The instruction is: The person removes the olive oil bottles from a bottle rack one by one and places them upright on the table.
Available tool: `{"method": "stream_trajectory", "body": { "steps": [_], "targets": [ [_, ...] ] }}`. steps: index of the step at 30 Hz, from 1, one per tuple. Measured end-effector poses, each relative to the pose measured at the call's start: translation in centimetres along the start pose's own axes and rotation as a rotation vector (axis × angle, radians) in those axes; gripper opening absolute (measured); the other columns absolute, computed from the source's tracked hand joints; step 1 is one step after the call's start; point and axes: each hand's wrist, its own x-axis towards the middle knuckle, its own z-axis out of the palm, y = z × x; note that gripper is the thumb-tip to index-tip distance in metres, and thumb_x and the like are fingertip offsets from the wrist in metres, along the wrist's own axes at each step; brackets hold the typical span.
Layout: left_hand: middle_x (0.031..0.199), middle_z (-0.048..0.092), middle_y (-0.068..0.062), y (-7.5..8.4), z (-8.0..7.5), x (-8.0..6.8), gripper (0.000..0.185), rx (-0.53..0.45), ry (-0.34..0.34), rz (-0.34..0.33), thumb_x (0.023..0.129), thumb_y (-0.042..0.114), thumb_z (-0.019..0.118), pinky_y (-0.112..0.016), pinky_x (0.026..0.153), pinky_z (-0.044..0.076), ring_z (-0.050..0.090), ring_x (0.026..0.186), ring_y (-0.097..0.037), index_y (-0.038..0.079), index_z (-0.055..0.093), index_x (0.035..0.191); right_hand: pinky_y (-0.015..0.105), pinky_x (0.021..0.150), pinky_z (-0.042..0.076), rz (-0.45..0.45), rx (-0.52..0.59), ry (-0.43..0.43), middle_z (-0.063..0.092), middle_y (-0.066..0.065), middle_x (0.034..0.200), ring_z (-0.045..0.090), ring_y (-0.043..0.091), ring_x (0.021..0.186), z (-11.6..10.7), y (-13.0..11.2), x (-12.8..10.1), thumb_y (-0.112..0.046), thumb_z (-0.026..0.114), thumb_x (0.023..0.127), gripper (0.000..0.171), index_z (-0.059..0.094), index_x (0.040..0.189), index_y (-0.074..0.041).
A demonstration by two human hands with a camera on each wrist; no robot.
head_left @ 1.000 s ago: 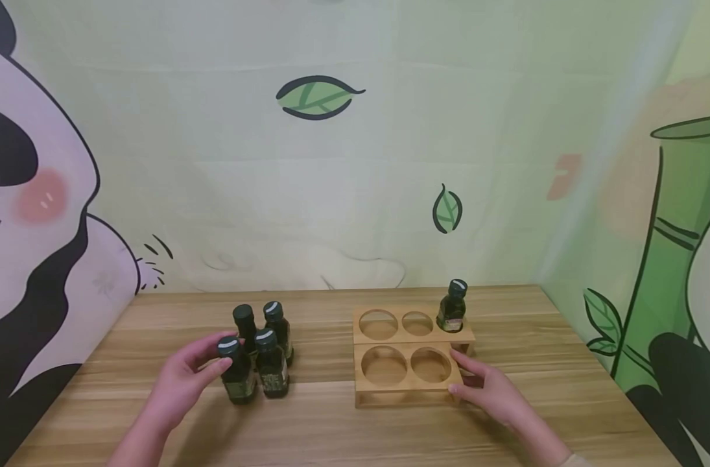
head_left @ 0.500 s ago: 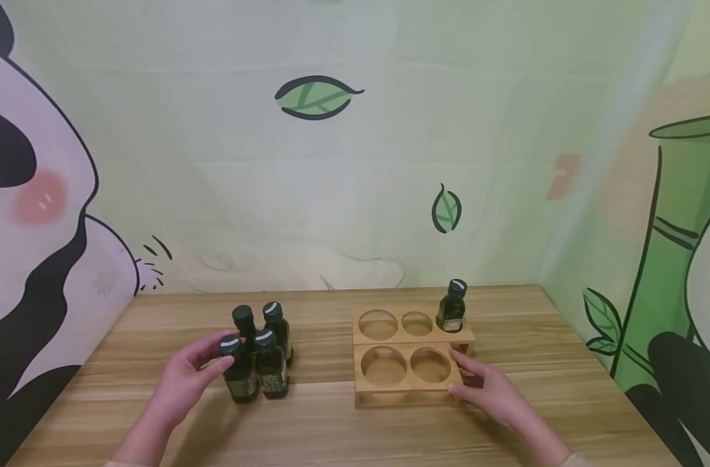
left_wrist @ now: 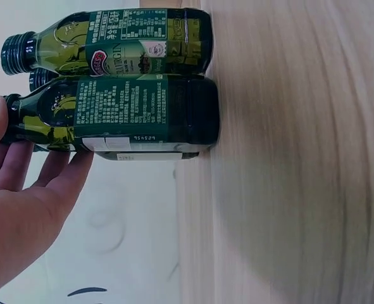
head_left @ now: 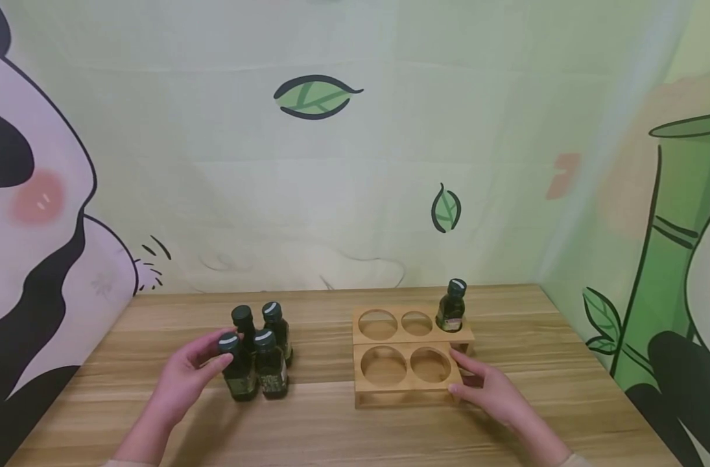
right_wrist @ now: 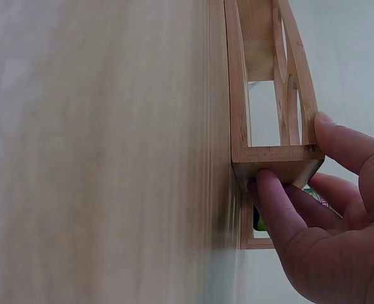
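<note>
My left hand (head_left: 188, 373) pinches the neck and cap of a small dark green olive oil bottle (left_wrist: 120, 109), thumb on the near side and fingers behind. That bottle stands upright at the front left of a tight cluster. Beside it is a second olive oil bottle (head_left: 271, 370), with two more behind. At the right, my right hand (head_left: 495, 392) grips the right end of a two-tier wooden rack (head_left: 362, 389); in the right wrist view its thumb lies on the top edge and fingers (right_wrist: 278, 206) press the end panel. One bottle (head_left: 450, 308) sits in the rack's back right hole.
The rack's other round holes, two in the back tier and two in the front, hold no bottles. All stands on a wood-grain table (head_left: 308, 428). Behind the table's back edge hangs a backdrop cloth (head_left: 355, 194) printed with pandas, leaves and bamboo.
The bottle in my left hand has shifted very slightly away from me, and the left hand with it. My right hand and the rack have stayed in place.
</note>
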Motion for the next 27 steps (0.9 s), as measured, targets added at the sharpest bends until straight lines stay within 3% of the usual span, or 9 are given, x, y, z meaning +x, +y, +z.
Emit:
{"method": "stream_trajectory", "body": {
  "steps": [5,10,14,19,27],
  "targets": [
    [0.124,0.067,-0.004,0.0,-0.1,0.1,0.049,0.017,-0.008,-0.016,0.093,0.016,0.071,-0.019,0.085,0.05,0.061,0.103,0.002,0.001,0.056,0.137,0.043,0.089,0.054,-0.012,-0.003,-0.005,0.04,0.029,0.147,0.059,0.042,0.115,0.0,0.0,-0.1,-0.016,0.079,0.085,0.07,0.047,0.146,-0.002],
    [0.121,0.068,0.0,0.0,-0.2,0.1,0.049,0.01,-0.011,-0.005,0.093,0.014,0.07,-0.019,0.083,0.051,0.062,0.101,0.0,0.0,0.055,0.137,0.042,0.088,0.055,-0.03,0.013,-0.017,0.039,0.031,0.147,0.059,0.043,0.115,0.1,0.0,-0.2,-0.013,0.078,0.086,0.069,0.045,0.146,0.0],
    [0.122,0.067,-0.01,0.3,-0.2,0.0,0.05,0.011,0.007,0.011,0.093,0.013,0.071,-0.018,0.082,0.051,0.062,0.1,0.001,-0.002,0.055,0.137,0.041,0.087,0.055,-0.021,0.012,-0.01,0.04,0.03,0.147,0.059,0.042,0.115,0.1,0.0,-0.2,-0.013,0.078,0.086,0.069,0.046,0.146,-0.001],
    [0.131,0.06,-0.023,0.9,-0.7,-0.1,0.052,0.068,0.02,0.011,0.094,0.018,0.069,-0.014,0.084,0.048,0.056,0.103,0.008,0.0,0.052,0.14,0.04,0.087,0.055,-0.029,0.015,-0.008,0.039,0.031,0.147,0.059,0.043,0.115,0.1,0.2,-0.2,-0.012,0.078,0.086,0.069,0.046,0.146,0.0],
    [0.132,0.059,-0.024,2.5,-1.8,-0.5,0.054,0.135,0.054,0.037,0.096,0.018,0.068,-0.008,0.086,0.044,0.054,0.106,0.009,-0.001,0.048,0.142,0.041,0.088,0.055,-0.033,0.027,-0.009,0.038,0.031,0.147,0.059,0.043,0.115,0.1,0.2,-0.1,-0.011,0.078,0.085,0.07,0.045,0.146,0.0]
  ]
}}
